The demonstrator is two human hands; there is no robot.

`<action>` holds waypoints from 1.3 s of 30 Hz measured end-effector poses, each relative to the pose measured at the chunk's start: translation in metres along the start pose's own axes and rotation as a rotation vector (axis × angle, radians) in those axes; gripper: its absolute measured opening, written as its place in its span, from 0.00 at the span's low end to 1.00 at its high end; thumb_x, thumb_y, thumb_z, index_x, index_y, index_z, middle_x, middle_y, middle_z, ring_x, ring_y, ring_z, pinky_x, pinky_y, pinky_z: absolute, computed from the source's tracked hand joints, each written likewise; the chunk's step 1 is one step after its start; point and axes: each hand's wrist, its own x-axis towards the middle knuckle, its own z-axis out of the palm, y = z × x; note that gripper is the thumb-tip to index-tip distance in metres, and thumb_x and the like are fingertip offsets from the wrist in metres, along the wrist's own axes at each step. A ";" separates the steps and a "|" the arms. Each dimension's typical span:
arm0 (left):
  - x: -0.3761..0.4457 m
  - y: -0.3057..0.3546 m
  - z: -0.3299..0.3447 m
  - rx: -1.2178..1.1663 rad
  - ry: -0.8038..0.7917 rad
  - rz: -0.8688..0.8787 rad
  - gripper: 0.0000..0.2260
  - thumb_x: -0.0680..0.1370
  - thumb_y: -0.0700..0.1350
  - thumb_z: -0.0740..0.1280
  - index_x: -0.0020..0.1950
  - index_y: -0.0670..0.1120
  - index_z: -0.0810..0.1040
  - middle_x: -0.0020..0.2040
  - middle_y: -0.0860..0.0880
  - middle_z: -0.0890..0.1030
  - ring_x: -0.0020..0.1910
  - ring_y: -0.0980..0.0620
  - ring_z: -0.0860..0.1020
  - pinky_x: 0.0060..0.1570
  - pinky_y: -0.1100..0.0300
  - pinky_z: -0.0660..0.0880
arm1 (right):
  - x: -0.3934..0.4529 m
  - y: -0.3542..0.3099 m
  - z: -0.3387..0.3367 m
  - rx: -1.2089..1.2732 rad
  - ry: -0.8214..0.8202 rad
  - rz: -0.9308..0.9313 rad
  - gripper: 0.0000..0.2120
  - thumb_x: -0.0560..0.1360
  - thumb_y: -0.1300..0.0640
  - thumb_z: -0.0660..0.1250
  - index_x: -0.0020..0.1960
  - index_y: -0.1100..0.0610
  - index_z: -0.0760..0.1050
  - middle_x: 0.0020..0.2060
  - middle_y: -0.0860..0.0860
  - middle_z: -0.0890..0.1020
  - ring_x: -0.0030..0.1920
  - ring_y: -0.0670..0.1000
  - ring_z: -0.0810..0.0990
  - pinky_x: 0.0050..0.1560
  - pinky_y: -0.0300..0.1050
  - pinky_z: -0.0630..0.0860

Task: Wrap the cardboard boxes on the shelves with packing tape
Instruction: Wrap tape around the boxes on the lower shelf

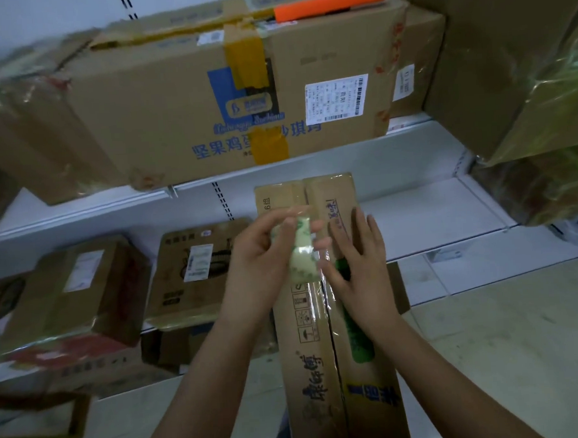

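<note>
While the left hand (260, 264) grips a roll of clear packing tape (301, 252), fingers curled round it, a long narrow cardboard box (317, 352) runs from the bottom of the view up toward the lower shelf (433, 216), its far end lying over the shelf's front edge. The roll sits just above the box's central seam, near its far half. The right hand (361, 268) rests flat on the box's right flap, fingers straight and spread, beside the roll. Glossy film covers the box top; black brush-style Chinese characters and small handling symbols run along its left flap, and a green patch and blue characters along its right.

Beyond the narrow box, on the upper shelf, stands a big carton (172, 100) printed in blue with 坚果鸡 and 琪玛, crossed by a brown tape band and bearing a white barcode label (337, 97). An orange tool (332, 1) lies on top of it. Left of the narrow box, smaller labelled cartons (196, 272) sit on the lower shelf. The shelves are white metal; pale tiles cover the floor (508, 340) to the box's right.
</note>
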 end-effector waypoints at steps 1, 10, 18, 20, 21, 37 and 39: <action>0.009 -0.003 0.006 -0.040 0.015 -0.037 0.11 0.84 0.43 0.60 0.59 0.44 0.81 0.51 0.45 0.86 0.49 0.44 0.85 0.48 0.45 0.82 | 0.002 -0.003 -0.001 0.073 0.010 -0.035 0.24 0.83 0.49 0.60 0.78 0.46 0.62 0.80 0.47 0.53 0.80 0.50 0.49 0.77 0.52 0.55; 0.060 -0.034 0.022 -0.017 0.070 -0.089 0.10 0.81 0.43 0.66 0.49 0.55 0.86 0.52 0.56 0.86 0.50 0.55 0.84 0.50 0.57 0.81 | 0.002 -0.020 -0.017 0.371 0.093 0.003 0.20 0.81 0.43 0.54 0.68 0.51 0.70 0.65 0.46 0.72 0.67 0.43 0.70 0.67 0.46 0.71; 0.090 -0.022 0.001 0.046 -0.278 -0.130 0.10 0.80 0.44 0.67 0.58 0.43 0.85 0.56 0.46 0.85 0.57 0.45 0.82 0.61 0.49 0.77 | 0.006 -0.012 -0.015 0.201 -0.153 -0.122 0.14 0.80 0.43 0.59 0.54 0.51 0.76 0.52 0.42 0.77 0.53 0.38 0.74 0.51 0.39 0.76; 0.103 -0.020 -0.003 0.022 -0.316 -0.107 0.12 0.79 0.42 0.67 0.59 0.39 0.83 0.55 0.44 0.85 0.56 0.45 0.83 0.60 0.52 0.77 | 0.007 -0.018 -0.023 0.283 -0.120 -0.086 0.09 0.80 0.43 0.58 0.51 0.47 0.72 0.47 0.39 0.75 0.47 0.40 0.75 0.43 0.33 0.72; 0.110 -0.021 -0.002 0.044 -0.325 -0.070 0.12 0.80 0.41 0.67 0.59 0.37 0.83 0.55 0.44 0.85 0.56 0.45 0.83 0.60 0.54 0.78 | 0.007 -0.021 -0.025 0.322 -0.100 -0.046 0.07 0.79 0.43 0.58 0.50 0.45 0.71 0.45 0.38 0.75 0.45 0.41 0.75 0.41 0.32 0.71; 0.187 -0.040 0.030 0.334 -0.283 0.254 0.11 0.80 0.44 0.69 0.61 0.44 0.82 0.58 0.51 0.84 0.56 0.60 0.82 0.61 0.63 0.75 | 0.035 -0.054 -0.048 0.337 0.102 0.314 0.15 0.79 0.45 0.64 0.36 0.50 0.70 0.30 0.46 0.75 0.31 0.44 0.73 0.31 0.38 0.69; 0.193 -0.040 0.030 0.378 -0.272 0.236 0.11 0.80 0.44 0.68 0.61 0.44 0.83 0.55 0.51 0.85 0.51 0.61 0.83 0.58 0.61 0.77 | 0.045 -0.052 -0.051 0.337 0.103 0.339 0.17 0.79 0.46 0.65 0.36 0.55 0.71 0.28 0.46 0.73 0.30 0.44 0.70 0.31 0.41 0.66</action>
